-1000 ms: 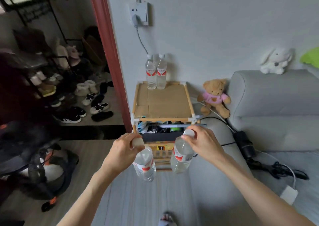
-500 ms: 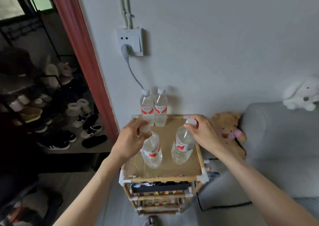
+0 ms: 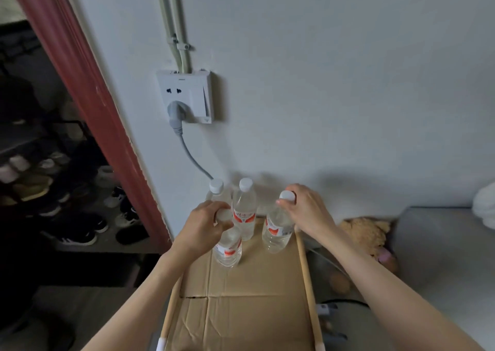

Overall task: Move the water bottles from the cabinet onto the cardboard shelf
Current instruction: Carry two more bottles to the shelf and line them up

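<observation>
two water bottles are held by their caps over the cardboard shelf [image 3: 241, 310] set against a white wall. the left hand [image 3: 202, 226] is curled round the cap of the left bottle [image 3: 227, 249], and the fingers of the right hand [image 3: 305, 211] are pinched on the cap of the right bottle [image 3: 276, 230]; both bases appear to be at or just above the cardboard, though contact cannot be told. two more bottles [image 3: 242, 214] are stood upright at the back, beside the wall. the bottles look full, so they are judged fairly heavy, smooth and slightly yielding; the ribbed cap or the neck is judged the surest hold. the cardboard top is likely to sag under weight. open room is left toward the near edge, while the wooden side rail [image 3: 306, 283] lies close to the right bottle. a plugged cable [image 3: 191, 158] hangs behind the back pair.
</observation>
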